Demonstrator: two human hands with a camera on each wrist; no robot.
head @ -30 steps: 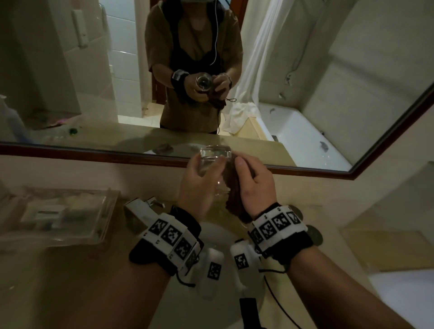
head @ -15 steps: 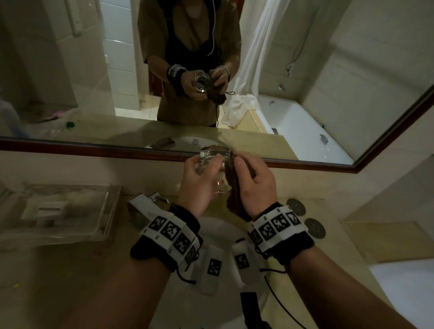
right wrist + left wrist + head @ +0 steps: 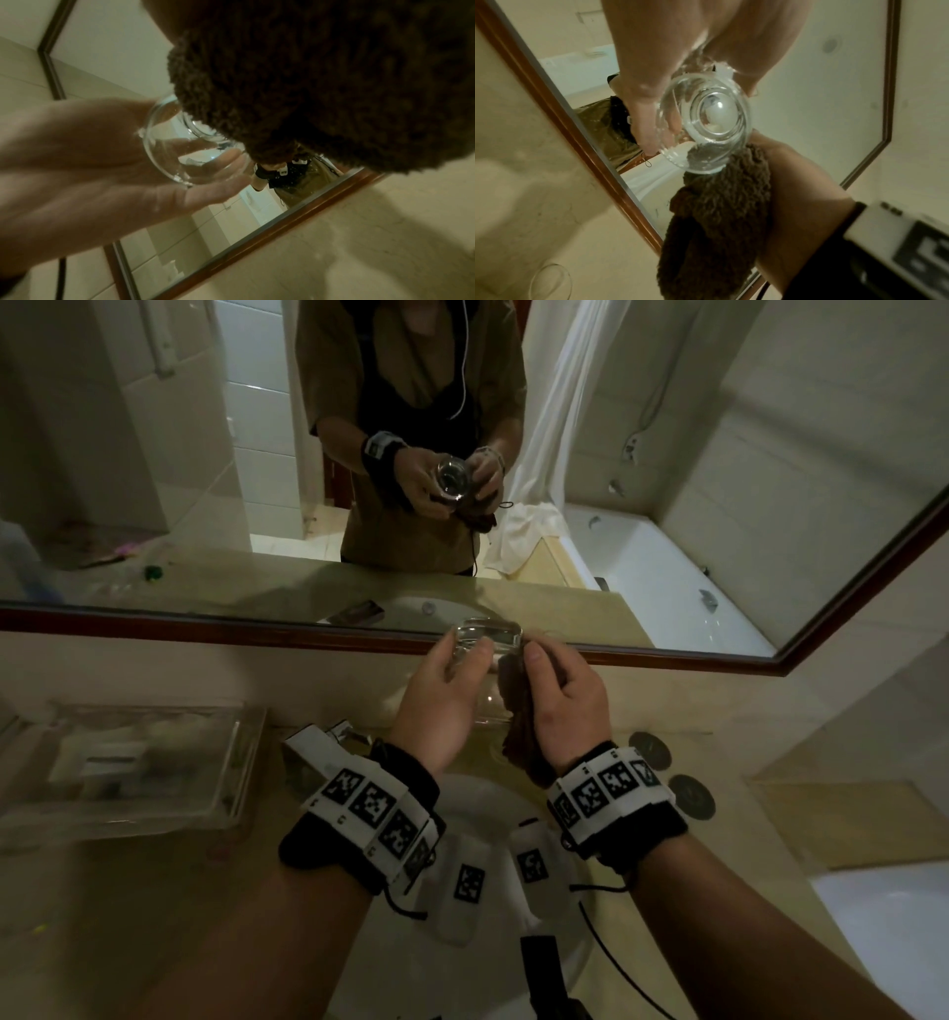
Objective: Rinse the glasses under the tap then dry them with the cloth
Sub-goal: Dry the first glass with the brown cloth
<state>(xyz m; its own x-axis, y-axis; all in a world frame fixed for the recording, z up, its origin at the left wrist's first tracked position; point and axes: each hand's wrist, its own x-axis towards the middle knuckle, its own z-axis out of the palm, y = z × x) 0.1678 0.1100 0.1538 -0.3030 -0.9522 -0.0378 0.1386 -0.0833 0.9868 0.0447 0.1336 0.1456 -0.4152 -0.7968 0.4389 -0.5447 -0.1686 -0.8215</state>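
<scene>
Here, above the white round sink (image 3: pixel 493 814), my left hand (image 3: pixel 441 706) grips the clear round drinking glass (image 3: pixel 706 125) on its side, base toward the mirror; touching its right, my right hand (image 3: pixel 560 711) clutches the brown fluffy cloth (image 3: pixel 718 213).

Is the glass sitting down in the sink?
No, the left hand holds the glass up in front of the mirror, while the right hand presses the cloth to it.

A bathroom. A wide wood-framed mirror (image 3: pixel 667 654) runs along the far wall above a beige stone bench (image 3: pixel 128 916) with a white sink (image 3: pixel 482 793) set into it. The mirror reflects a white bathtub (image 3: pixel 667 588), a shower curtain (image 3: pixel 560 403) and tiled walls.
</scene>
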